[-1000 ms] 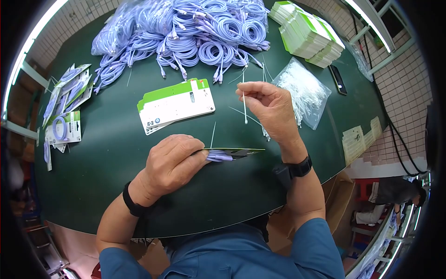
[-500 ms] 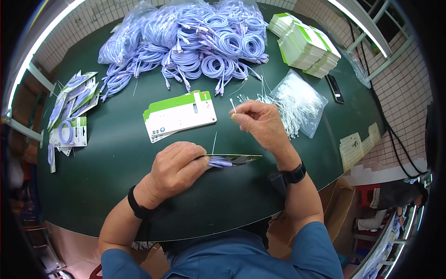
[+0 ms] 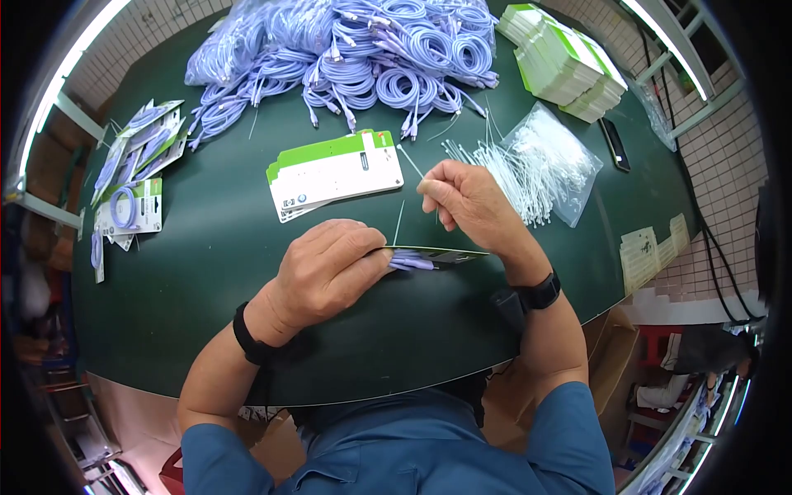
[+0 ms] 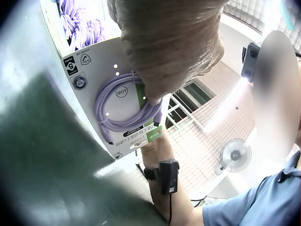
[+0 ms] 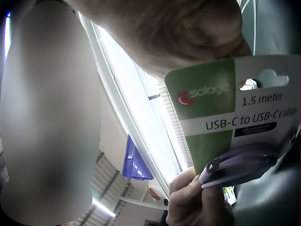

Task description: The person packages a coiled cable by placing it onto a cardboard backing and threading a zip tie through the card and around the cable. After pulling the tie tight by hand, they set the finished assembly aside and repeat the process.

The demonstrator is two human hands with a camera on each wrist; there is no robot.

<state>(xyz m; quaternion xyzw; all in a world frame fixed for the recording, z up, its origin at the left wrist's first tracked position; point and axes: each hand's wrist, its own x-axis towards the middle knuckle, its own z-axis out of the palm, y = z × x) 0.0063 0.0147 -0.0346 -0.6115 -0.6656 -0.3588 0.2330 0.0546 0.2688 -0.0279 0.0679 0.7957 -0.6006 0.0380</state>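
The cable card (image 3: pixel 450 255) is gripped by the left hand (image 3: pixel 330 268). A tie (image 3: pixel 411 161) is pinched by the right hand (image 3: pixel 470 202), at the card's one o'clock.

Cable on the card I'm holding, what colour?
The cable is light purple, best seen in the left wrist view.

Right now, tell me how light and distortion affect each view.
Head view: fisheye bending, the table's edge bowed, corners black. Left wrist view: pale glare across the table, the close left hand shaded. Right wrist view: overhead light burnt out to white, right hand in shadow, the card's large print still legible.
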